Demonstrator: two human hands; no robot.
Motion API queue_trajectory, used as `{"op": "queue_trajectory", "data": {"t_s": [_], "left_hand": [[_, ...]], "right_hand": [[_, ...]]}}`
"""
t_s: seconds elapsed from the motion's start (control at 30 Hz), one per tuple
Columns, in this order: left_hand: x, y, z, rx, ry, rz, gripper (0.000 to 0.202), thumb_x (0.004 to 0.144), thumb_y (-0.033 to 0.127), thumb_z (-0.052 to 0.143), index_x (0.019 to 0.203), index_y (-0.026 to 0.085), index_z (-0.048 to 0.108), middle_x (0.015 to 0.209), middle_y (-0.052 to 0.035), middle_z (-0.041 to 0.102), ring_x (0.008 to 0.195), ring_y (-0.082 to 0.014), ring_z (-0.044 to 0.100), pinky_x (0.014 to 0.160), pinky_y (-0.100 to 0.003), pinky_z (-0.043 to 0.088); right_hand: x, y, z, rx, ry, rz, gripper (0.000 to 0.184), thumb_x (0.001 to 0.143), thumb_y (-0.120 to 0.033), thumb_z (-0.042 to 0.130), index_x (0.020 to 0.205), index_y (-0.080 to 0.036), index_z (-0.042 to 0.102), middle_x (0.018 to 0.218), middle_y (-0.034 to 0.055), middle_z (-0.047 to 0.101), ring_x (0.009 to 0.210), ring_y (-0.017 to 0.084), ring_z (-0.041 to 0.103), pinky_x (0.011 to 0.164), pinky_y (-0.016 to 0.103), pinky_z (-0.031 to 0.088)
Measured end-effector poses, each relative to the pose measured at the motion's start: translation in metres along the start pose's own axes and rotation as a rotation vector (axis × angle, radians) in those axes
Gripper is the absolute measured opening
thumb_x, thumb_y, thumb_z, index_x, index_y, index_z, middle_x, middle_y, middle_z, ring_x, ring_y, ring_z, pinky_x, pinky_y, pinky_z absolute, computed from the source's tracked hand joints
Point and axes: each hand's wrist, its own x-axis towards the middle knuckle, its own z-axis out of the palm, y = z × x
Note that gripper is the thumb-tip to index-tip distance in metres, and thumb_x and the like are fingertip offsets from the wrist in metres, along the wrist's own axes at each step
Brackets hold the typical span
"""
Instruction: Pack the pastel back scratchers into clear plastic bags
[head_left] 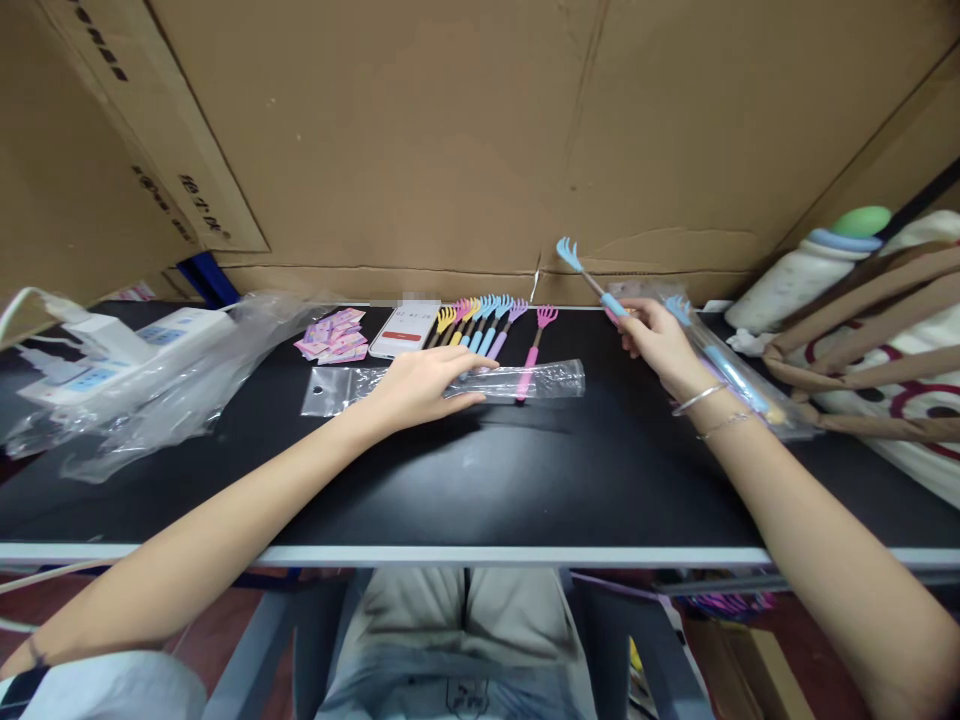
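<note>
My right hand [652,340] is closed round the handle of a blue back scratcher [611,303], its claw head raised toward the cardboard. My left hand [424,385] lies over a long clear plastic sleeve [555,380] with its fingers stretched out. A pink back scratcher [529,365] lies by itself, its handle end overlapping the sleeve; I cannot tell whether it is under or inside. Beyond my left hand, several back scratchers [484,325] in yellow, pink, blue and purple lie side by side. To the right of my right wrist are wrapped back scratchers [731,375].
Pink cards [337,335] lie in a pile beside a phone [405,328]. At left, a power strip [127,350] sits by crumpled clear plastic [195,390]. A bottle [799,270] and a bag [885,350] stand at right. Cardboard [450,130] walls the table's back.
</note>
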Motion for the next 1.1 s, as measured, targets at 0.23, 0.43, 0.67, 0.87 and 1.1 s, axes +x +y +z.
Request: {"op": "queue_trajectory", "data": {"t_s": [0.23,0.43,0.67,0.87,1.1], "left_hand": [[0.0,-0.004,0.0,0.002,-0.012,0.025,0.037,0.087,0.045,0.057,0.12,0.028,0.056,0.109,0.0006,0.067,0.091,-0.0143,0.064,0.066,-0.02,0.042],[-0.001,-0.007,-0.002,0.005,-0.012,0.03,0.033,0.088,0.042,0.057,0.116,0.025,0.057,0.108,0.0006,0.068,0.089,-0.0139,0.064,0.069,-0.02,0.042],[-0.001,-0.009,-0.004,0.016,-0.011,0.014,0.031,0.087,0.04,0.059,0.114,0.024,0.057,0.105,-0.0004,0.068,0.087,-0.0139,0.065,0.066,-0.02,0.04],[-0.001,-0.012,-0.001,0.028,-0.018,0.015,0.035,0.087,0.042,0.058,0.118,0.026,0.055,0.108,-0.0002,0.068,0.085,-0.0141,0.065,0.063,-0.02,0.039],[-0.001,-0.013,-0.002,0.056,-0.007,0.021,0.039,0.087,0.041,0.057,0.122,0.026,0.052,0.107,0.0011,0.067,0.088,-0.0139,0.065,0.064,-0.021,0.039]], "right_hand": [[-0.009,-0.02,0.0,0.538,-0.03,0.051,0.023,0.082,-0.037,0.057,0.1,-0.024,0.052,0.08,-0.0007,0.052,0.062,0.01,0.051,0.053,0.021,0.045],[-0.015,-0.026,0.008,0.638,-0.31,0.107,0.02,0.075,-0.024,0.062,0.092,-0.021,0.051,0.082,-0.0008,0.054,0.064,0.011,0.054,0.062,0.026,0.052],[-0.02,-0.022,0.015,0.485,-0.361,0.11,0.016,0.083,-0.032,0.058,0.084,-0.02,0.047,0.058,-0.0067,0.041,0.041,0.006,0.034,0.041,0.02,0.03],[-0.026,-0.021,0.019,0.221,-0.496,-0.007,0.029,0.089,-0.049,0.052,0.091,-0.02,0.054,0.048,-0.0077,0.034,0.04,0.007,0.03,0.039,0.02,0.025],[-0.023,-0.021,0.016,0.14,-0.426,-0.005,0.033,0.091,-0.048,0.046,0.092,-0.017,0.06,0.067,0.0004,0.052,0.046,0.007,0.042,0.044,0.021,0.035]]}}
